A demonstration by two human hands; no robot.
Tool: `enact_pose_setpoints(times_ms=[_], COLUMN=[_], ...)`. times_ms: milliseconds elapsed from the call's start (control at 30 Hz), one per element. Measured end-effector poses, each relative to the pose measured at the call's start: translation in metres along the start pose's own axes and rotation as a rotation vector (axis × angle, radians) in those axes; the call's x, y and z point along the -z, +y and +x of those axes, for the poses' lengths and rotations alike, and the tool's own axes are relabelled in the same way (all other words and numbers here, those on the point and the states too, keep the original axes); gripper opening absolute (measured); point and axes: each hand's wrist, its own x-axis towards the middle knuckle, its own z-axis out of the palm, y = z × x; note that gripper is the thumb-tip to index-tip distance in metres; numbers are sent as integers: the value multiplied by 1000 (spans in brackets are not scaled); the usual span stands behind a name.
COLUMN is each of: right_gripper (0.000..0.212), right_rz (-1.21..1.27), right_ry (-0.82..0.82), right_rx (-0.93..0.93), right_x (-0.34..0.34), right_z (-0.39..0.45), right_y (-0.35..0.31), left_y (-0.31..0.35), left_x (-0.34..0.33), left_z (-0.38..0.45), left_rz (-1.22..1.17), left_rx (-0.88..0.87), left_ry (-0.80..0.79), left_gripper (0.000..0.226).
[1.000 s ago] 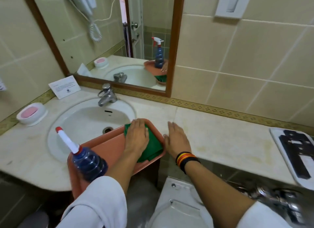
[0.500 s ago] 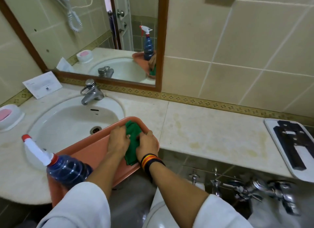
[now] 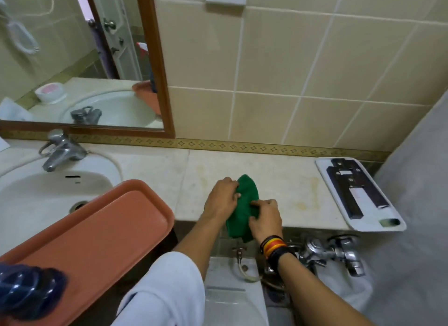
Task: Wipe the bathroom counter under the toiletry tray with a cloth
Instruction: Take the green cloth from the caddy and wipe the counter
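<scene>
A green cloth [image 3: 244, 199] lies bunched on the beige stone counter [image 3: 278, 180], hanging a little over its front edge. My left hand [image 3: 221, 198] grips the cloth's left side and my right hand [image 3: 265, 219], with coloured bands at the wrist, grips its lower right. The orange toiletry tray [image 3: 101, 231] sits to the left, resting over the sink's front edge, away from both hands. A blue spray bottle [image 3: 26, 294] stands at the tray's near left end, cut off by the frame.
A white sink [image 3: 48, 192] with a chrome tap [image 3: 59, 151] is at the left under a wood-framed mirror [image 3: 155, 58]. A white tray with black items [image 3: 356, 194] sits at the counter's right end. Chrome valves [image 3: 332, 253] and a toilet tank lie below the counter.
Both hands lifted the green cloth out of the orange tray and carried it right onto the bare counter. The view has swung right, so the tray now sits at the left.
</scene>
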Motion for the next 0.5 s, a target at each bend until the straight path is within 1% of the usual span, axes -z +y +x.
enact_pose_setpoints(times_ms=[67,100,167,233,300,367,500], right_gripper=[41,46,63,71,69,67,67], right_rz=[-125,-151,-235,-340,-372,-375,-397], right_ry=[24,19,-61,-86,-79,-69,16], right_rx=[121,210,354,400,386,343,100], right_x=[-12,-21,-43,-59,-64,-55,-8], right_z=[7,11,18,26,35,34,23], right_y=[17,18,13,12,17,34,105], left_y=[1,-1,-4,-9,-15,-9,29], left_x=[-20,-22,-18,-12,-10,-22,-67], left_z=[-4,-8,-18,-24,-23,-15,8], left_rz=[19,-3,-45,-23,23,48,74], left_rx=[-3,-7,-16,-15,-23,-63,-164], left_ry=[-15,4,67,140,166,137,79], left_gripper=[24,27,35,43,47,49,51])
